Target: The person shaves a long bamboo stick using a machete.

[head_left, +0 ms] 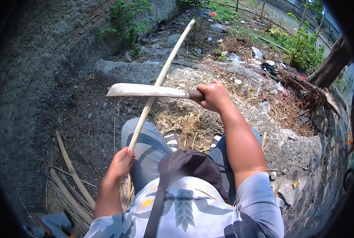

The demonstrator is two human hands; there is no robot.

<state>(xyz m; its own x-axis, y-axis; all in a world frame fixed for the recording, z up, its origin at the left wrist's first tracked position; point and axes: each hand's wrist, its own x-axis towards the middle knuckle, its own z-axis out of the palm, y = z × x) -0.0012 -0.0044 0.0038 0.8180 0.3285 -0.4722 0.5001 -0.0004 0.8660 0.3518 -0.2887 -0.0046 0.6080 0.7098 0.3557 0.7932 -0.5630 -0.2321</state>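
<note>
My left hand [121,162] grips the near end of a long pale bamboo strip [165,71] that slants up and away over my left knee. My right hand [213,96] is closed on the handle of a machete [145,91]. Its broad blade points left and lies across the strip, at about its middle. I am seated, knees apart, with striped sandals on my feet over a heap of pale shavings [187,127].
A bundle of bamboo strips [68,186] lies on the dirt at my left. A dark concrete wall [34,63] rises on the left. Beyond lie litter, weeds, a fence and a leaning tree trunk [329,67] at right.
</note>
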